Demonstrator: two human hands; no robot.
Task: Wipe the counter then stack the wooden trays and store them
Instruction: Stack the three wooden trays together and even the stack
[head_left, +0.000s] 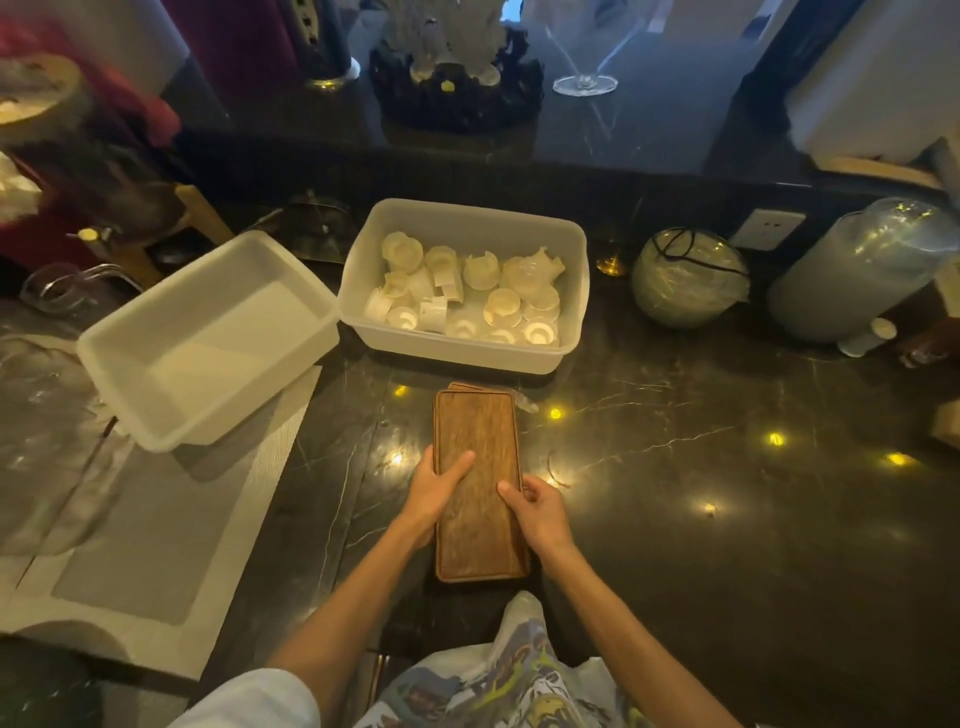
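Observation:
A stack of long brown wooden trays (478, 431) lies lengthwise on the dark marble counter (701, 493), right in front of me. The edges of lower trays show at the far end and along the right side. My left hand (436, 493) grips the stack's left edge, thumb laid on the top tray. My right hand (535, 509) holds the right edge, thumb resting on the top surface. No wiping cloth is visible.
Behind the trays stands a white plastic tub (576, 291) of several small white cups. An empty white tub (156, 415) sits tilted at the left, on a pale ribbed mat (156, 545). Wrapped glass vessels (685, 280) line the right back. A raised ledge carries a glass and ornaments.

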